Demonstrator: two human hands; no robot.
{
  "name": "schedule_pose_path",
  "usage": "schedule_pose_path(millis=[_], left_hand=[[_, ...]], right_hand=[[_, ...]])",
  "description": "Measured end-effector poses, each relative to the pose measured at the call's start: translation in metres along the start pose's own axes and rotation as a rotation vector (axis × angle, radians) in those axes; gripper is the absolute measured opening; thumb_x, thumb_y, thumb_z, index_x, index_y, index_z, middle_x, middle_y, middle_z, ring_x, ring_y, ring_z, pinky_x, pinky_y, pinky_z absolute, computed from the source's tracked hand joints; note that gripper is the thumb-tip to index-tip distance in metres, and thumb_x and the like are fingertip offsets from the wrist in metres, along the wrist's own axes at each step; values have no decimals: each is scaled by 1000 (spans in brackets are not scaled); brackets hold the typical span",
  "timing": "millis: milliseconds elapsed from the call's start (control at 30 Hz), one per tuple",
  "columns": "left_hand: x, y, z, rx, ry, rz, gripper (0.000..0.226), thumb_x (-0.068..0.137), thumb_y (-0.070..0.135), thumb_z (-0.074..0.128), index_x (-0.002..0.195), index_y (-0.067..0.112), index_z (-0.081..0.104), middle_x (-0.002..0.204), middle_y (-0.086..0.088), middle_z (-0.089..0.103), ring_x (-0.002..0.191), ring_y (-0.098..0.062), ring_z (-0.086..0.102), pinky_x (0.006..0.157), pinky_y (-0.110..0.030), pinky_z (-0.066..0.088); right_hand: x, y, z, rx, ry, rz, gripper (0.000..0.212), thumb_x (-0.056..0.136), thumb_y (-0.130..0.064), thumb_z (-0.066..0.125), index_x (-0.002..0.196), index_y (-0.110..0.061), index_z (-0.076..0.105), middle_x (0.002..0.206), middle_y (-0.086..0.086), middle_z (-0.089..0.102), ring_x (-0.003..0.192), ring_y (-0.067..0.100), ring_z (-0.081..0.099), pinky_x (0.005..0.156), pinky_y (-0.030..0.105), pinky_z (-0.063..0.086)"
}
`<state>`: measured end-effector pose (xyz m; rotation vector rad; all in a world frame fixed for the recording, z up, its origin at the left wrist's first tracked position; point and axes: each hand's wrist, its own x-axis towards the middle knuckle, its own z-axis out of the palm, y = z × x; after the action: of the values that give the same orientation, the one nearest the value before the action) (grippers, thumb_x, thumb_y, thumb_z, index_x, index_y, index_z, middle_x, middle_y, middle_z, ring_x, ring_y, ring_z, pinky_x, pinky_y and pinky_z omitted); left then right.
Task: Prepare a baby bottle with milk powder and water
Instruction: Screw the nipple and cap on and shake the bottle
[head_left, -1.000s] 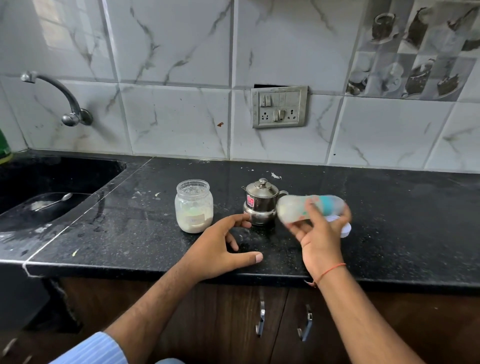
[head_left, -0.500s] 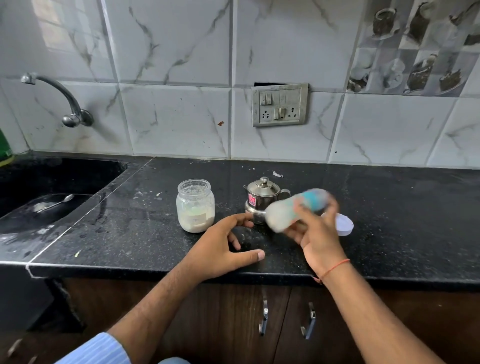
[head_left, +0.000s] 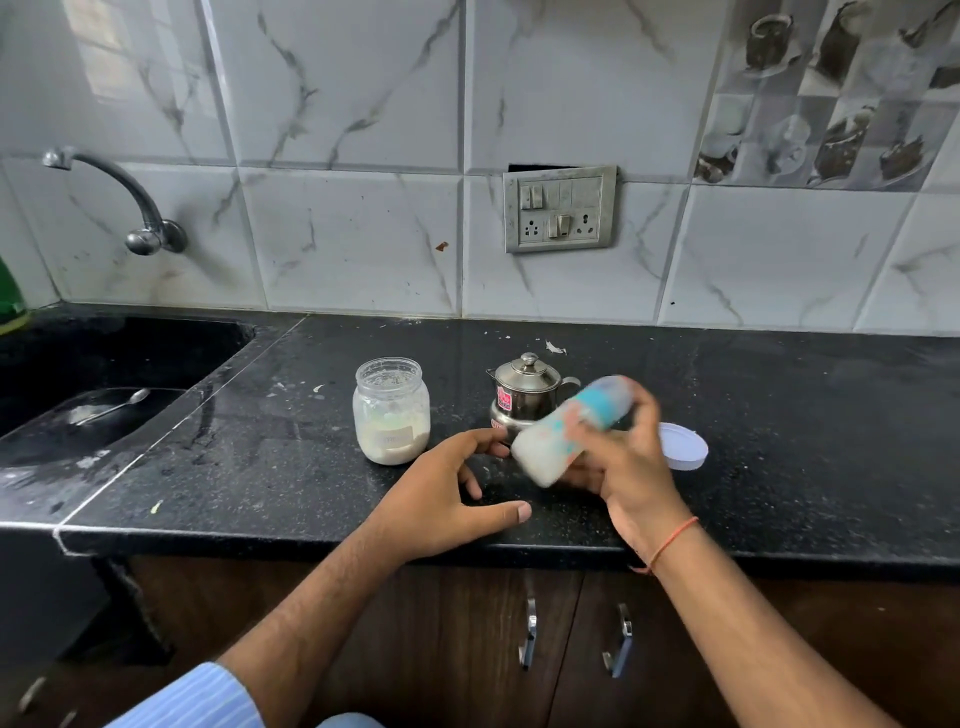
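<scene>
Above the front half of the black counter (head_left: 779, 415), the baby bottle (head_left: 571, 428) is held clear of the surface in the right hand (head_left: 623, 467). Its long axis lies tilted, close to horizontal: the milky white end points down and to the left, toward the left hand, while the blue end rises up and to the right. The bottle is blurred, so finer detail of its cap cannot be read.

Right hand: fingers curled round the bottle's middle and upper part, clamped on it. A thumb position cannot be told with certainty.

Left hand (head_left: 447, 493): resting on the counter just left of the bottle's lower end, fingers loosely spread and apart, thumb stretched along the counter edge, holding nothing. Its fingertips lie near the base of the small steel pot (head_left: 524, 395); contact cannot be told.

The powder jar (head_left: 392, 410) stands open, just left of the pot. A white lid (head_left: 685, 447) lies flat on the counter behind the right hand.

Judgement: the contents look mixed and the step in hand appears to be shaking. The right hand alone governs the bottle; the left is nearest for support.
</scene>
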<state>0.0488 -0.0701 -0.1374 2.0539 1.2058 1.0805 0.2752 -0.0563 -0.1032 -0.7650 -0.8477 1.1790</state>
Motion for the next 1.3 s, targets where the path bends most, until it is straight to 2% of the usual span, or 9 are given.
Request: schedule_pose_path(millis=[167,267,400,500,633,733,867,1000,1300], left_hand=[[1,-1,-1,-20,3,-14,84,77,53,95,150,39,56,133,29,67,76,-1,64,85,-17,56],[0,-1,-1,-1,-1,-1,85,76,53,95,150,40,56,132,31,66,76,-2,63,81,-18,56],[0,0,-2,-12,-2,-8,85,77,55,94,151,38,56,133,29,67,78,-4,66,85,-20,58],[-1,0,-2,9,-11,-3,89,75,59,92,153,38,55,132,31,66,79,-7,66,83,-22,58],[0,-1,-2,14,-5,-5,89,75,61,92,153,37,55,133,30,66,79,-4,66,84,-20,58],[-1,-1,-1,37,-7,-5,88,75,60,91,152,38,56,132,31,66,81,-7,66,82,-20,58],[-1,-1,-1,24,-5,-6,85,76,60,91,151,39,57,132,29,67,80,-6,65,79,-17,54],[-2,-1,-1,37,0,-17,82,78,51,95,150,37,59,124,40,64,79,-5,64,78,-13,51],[0,2,-2,23,-5,-15,83,75,59,92,149,39,59,131,30,67,79,-3,65,84,-24,59]], right_hand=[[8,0,-6,210,239,-67,64,92,-7,78,136,-31,39,132,7,64,107,35,74,61,45,64],[-2,3,2,-47,-48,8,67,85,-5,81,134,-33,44,115,8,72,94,29,77,61,43,64],[6,2,-4,157,197,-55,63,91,-11,79,136,-31,41,129,7,65,112,36,73,64,45,65],[-1,3,1,-72,-50,17,67,85,-6,82,135,-33,46,116,11,71,100,33,77,62,44,64],[6,0,-5,212,225,-60,64,94,-7,76,141,-29,38,127,6,65,106,32,74,63,43,65],[0,3,1,-29,-39,24,64,88,-2,79,135,-31,46,111,8,73,98,33,76,61,42,64],[7,2,-3,142,208,-62,61,91,-9,80,135,-30,44,124,6,68,110,35,74,64,42,65],[0,5,1,-75,-34,32,62,85,-6,83,130,-32,50,113,16,76,97,37,78,63,41,64],[-2,2,2,0,96,-73,62,86,-3,83,132,-29,50,104,-5,78,98,23,78,63,40,64]])
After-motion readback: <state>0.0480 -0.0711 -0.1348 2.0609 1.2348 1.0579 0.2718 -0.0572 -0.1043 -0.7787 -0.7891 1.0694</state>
